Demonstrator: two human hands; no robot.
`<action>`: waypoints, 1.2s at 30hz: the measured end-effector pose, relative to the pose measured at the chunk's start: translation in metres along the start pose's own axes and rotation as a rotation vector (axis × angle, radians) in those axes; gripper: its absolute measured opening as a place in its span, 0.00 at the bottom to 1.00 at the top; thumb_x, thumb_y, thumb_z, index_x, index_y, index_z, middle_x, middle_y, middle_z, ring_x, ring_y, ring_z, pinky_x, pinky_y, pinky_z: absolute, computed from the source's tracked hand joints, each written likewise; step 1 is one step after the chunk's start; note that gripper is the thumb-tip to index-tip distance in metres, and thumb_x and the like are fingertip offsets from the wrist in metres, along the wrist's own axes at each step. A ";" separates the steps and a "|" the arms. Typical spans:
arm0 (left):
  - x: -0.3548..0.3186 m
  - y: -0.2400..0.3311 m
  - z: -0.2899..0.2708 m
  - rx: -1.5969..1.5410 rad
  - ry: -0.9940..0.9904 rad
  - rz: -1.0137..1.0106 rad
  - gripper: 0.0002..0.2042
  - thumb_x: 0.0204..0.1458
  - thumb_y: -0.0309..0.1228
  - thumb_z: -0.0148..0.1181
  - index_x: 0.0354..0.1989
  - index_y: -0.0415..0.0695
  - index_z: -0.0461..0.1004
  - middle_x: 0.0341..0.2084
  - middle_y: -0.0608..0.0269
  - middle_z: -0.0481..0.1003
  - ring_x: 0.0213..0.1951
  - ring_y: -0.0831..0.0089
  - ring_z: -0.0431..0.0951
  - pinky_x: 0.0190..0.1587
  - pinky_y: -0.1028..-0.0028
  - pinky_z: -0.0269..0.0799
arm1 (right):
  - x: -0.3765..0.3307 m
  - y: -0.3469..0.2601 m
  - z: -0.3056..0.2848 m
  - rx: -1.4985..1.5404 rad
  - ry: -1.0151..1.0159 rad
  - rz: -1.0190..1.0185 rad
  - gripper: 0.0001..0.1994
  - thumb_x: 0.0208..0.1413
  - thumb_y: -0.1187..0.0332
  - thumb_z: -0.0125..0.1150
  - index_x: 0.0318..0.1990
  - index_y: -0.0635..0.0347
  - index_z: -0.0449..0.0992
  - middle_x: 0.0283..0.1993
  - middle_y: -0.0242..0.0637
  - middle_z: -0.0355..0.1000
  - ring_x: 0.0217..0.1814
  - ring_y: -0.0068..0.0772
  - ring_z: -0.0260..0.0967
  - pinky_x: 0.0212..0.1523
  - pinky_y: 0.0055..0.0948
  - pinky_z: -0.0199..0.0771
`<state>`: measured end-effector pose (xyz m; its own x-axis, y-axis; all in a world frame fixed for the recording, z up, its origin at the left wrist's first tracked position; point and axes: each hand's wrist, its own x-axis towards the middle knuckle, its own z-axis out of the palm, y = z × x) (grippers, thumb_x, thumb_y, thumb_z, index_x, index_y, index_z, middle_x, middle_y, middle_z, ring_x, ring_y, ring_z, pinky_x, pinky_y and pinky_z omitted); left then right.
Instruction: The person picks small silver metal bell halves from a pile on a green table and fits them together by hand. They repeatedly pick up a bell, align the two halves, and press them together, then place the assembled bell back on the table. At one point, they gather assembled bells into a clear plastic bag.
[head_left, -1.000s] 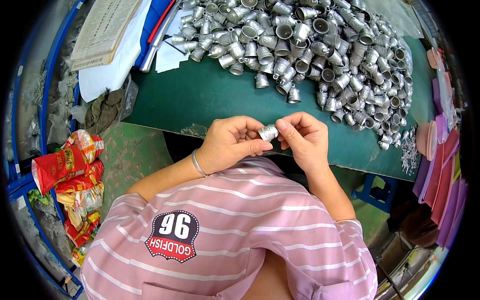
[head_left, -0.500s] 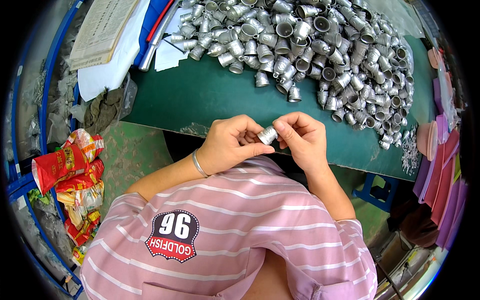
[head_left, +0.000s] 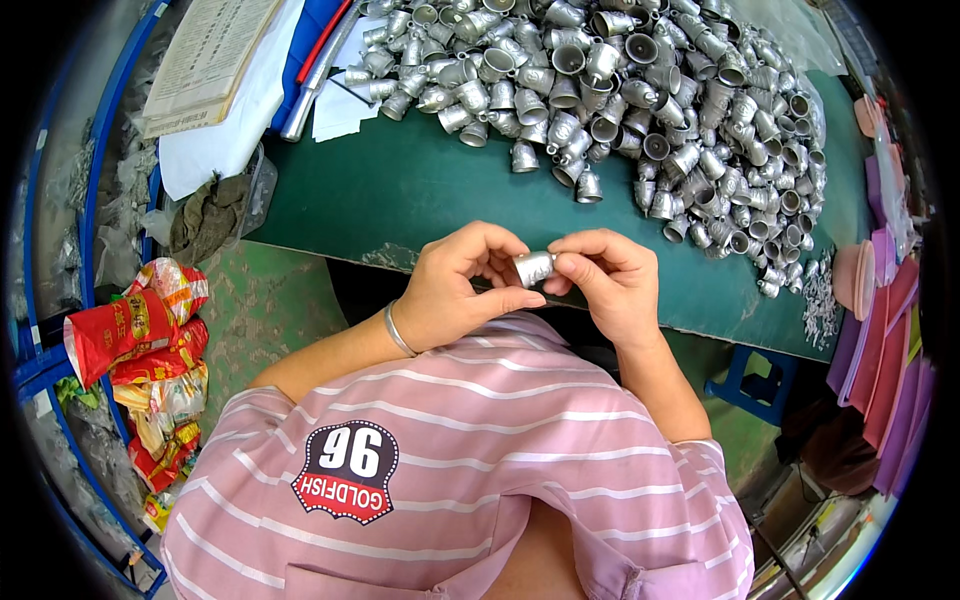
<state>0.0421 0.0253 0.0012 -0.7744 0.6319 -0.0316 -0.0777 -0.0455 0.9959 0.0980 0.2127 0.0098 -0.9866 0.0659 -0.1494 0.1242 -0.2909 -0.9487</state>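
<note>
Between my hands, just over the table's near edge, is a small silver metal bell (head_left: 534,267) with a raised pattern. It lies on its side, its wider end toward the left. My right hand (head_left: 615,285) pinches its narrow end between thumb and fingers. At the wide end, my left hand (head_left: 455,285) is curled, fingertips against the bell and thumb stretched beneath it. Whatever the curled left fingers may also hold is hidden. Many similar bells lie in a large heap (head_left: 640,110) on the green table (head_left: 400,200) beyond my hands.
Small silver pieces (head_left: 821,305) lie by the table's right edge. Papers (head_left: 205,75) and a clear plastic container (head_left: 258,190) with a dark cloth sit at far left. Red and yellow packets (head_left: 135,330) hang at left. A blue stool (head_left: 752,383) stands below right; pink and purple sheets (head_left: 885,370) line the right.
The bell has turned from a slant to nearly level. My right hand has shifted slightly right, with its fingers moved toward the bell's narrow end. My left hand has barely moved.
</note>
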 end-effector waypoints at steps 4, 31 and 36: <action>0.002 0.002 -0.002 0.101 0.016 0.209 0.21 0.40 0.20 0.71 0.43 0.41 0.69 0.38 0.60 0.72 0.37 0.77 0.73 0.39 0.78 0.73 | 0.001 0.010 -0.003 -0.027 -0.060 -0.189 0.05 0.50 0.86 0.58 0.33 0.69 0.76 0.39 0.42 0.74 0.39 0.26 0.73 0.40 0.22 0.76; -0.014 0.022 -0.021 0.578 -0.233 0.158 0.29 0.39 0.16 0.60 0.56 0.40 0.63 0.34 0.62 0.71 0.21 0.79 0.65 0.26 0.80 0.66 | 0.030 -0.001 -0.017 -1.332 0.234 -0.636 0.18 0.41 0.76 0.67 0.41 0.63 0.69 0.41 0.46 0.66 0.42 0.49 0.64 0.43 0.39 0.66; -0.012 0.027 -0.019 0.579 -0.255 0.105 0.28 0.39 0.16 0.60 0.54 0.40 0.65 0.34 0.61 0.71 0.23 0.76 0.68 0.28 0.77 0.68 | 0.027 -0.007 -0.016 -1.360 0.242 -0.546 0.14 0.39 0.80 0.61 0.37 0.64 0.70 0.37 0.46 0.65 0.40 0.49 0.64 0.42 0.41 0.66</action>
<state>0.0373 0.0024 0.0267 -0.5802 0.8143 0.0188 0.3976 0.2630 0.8791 0.0725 0.2320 0.0076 -0.9185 0.0636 0.3902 -0.1104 0.9064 -0.4078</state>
